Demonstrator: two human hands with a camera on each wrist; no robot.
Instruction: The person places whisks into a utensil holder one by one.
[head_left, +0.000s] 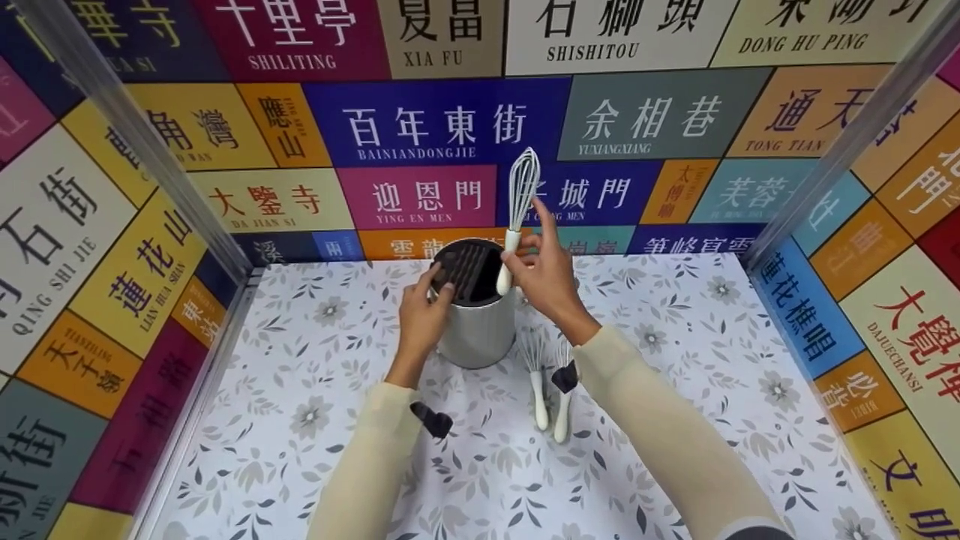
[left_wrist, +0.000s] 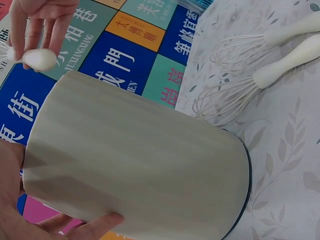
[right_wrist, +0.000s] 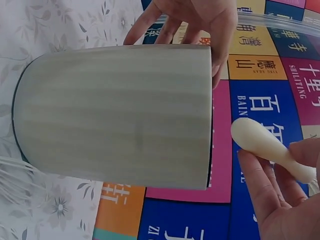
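A whisk (head_left: 523, 189) with a cream handle stands nearly upright, wires up, pinched by my right hand (head_left: 551, 274). Its handle end hangs over the right of the top of a grey, round utensil holder (head_left: 476, 334), and in the right wrist view the whisk handle (right_wrist: 257, 139) is apart from the rim. My left hand (head_left: 422, 315) grips the holder at its left side, with the thumb over the rim. The holder's black top (head_left: 461, 270) has slots and a larger opening. What lies inside is hidden.
Two more whisks lie on the flowered tabletop (head_left: 255, 442) right of the holder: one whisk (head_left: 539, 405) and, beside it, another whisk (head_left: 562, 420), partly behind the right wrist's black strap. Walls with coloured sign panels (head_left: 435, 124) enclose the back and sides.
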